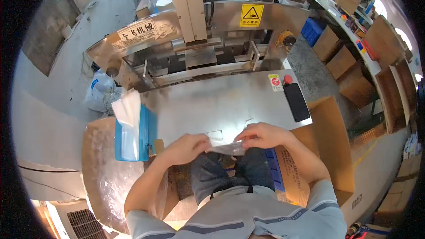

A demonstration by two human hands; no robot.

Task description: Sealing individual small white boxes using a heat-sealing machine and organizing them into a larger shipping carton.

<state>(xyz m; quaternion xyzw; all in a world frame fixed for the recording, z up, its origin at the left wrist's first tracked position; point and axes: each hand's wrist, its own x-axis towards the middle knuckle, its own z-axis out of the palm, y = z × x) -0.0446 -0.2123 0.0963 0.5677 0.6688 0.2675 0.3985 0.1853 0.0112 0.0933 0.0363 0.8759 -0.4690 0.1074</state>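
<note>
A small clear plastic bag (228,148) is stretched between my two hands, over my lap at the front edge of the metal worktop (190,102). The fingers of my left hand (187,147) are pinched on its left end. On the other end, my right hand (266,135) grips it between thumb and fingers. The bag looks thin and shiny, and glare makes it hard to tell whether anything is inside. Near the front edge of the worktop, just beyond the bag, lies a small pale rectangular outline (215,135).
A blue holder (146,128) with white sheets stands left, above a carton of clear plastic (108,172). A phone (296,102) and red button (288,79) lie right. Behind rises a metal machine (221,17) with a yellow warning sign. An open cardboard box (332,146) is at my right.
</note>
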